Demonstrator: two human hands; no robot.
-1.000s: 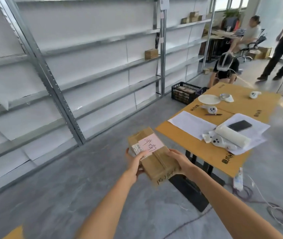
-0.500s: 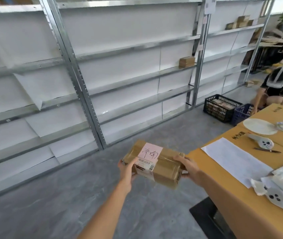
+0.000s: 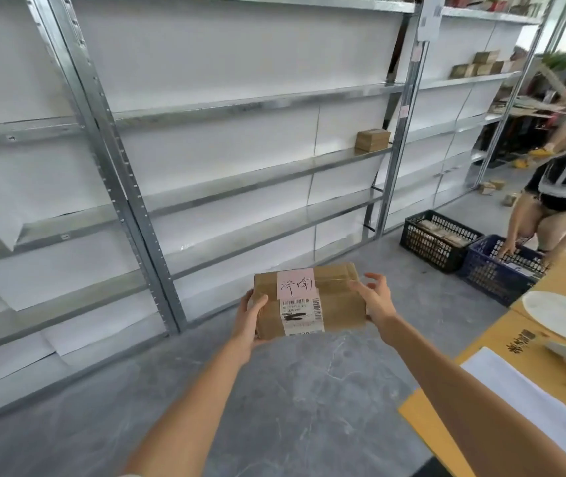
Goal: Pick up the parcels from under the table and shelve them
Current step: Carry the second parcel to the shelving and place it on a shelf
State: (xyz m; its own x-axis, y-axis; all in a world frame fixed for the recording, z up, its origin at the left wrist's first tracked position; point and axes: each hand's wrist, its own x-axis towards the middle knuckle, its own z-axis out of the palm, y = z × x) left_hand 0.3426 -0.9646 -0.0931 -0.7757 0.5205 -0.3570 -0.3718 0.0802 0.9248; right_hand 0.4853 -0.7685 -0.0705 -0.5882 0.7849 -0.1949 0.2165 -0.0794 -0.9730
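A brown taped parcel [image 3: 338, 306] with a pink handwritten note and a white barcode label is held out in front of me above the grey floor. My left hand [image 3: 250, 320] grips its left end, thumb on top. My right hand [image 3: 374, 297] holds the right end with fingers spread along the side. Ahead stands a metal shelf rack [image 3: 247, 180] with several bare levels. One small brown box [image 3: 372, 139] sits on a middle level near the rack's right post.
A yellow table [image 3: 502, 342] with papers and a white plate stands at my right. A black crate [image 3: 436, 239] and a blue crate [image 3: 502, 270] sit on the floor, with a crouching person [image 3: 557, 201] reaching into the blue one. More boxes rest on a far shelf [image 3: 478, 65].
The view has turned left toward the shelves and come closer. The parcel has been rotated so its label faces me squarely, still held by both hands.
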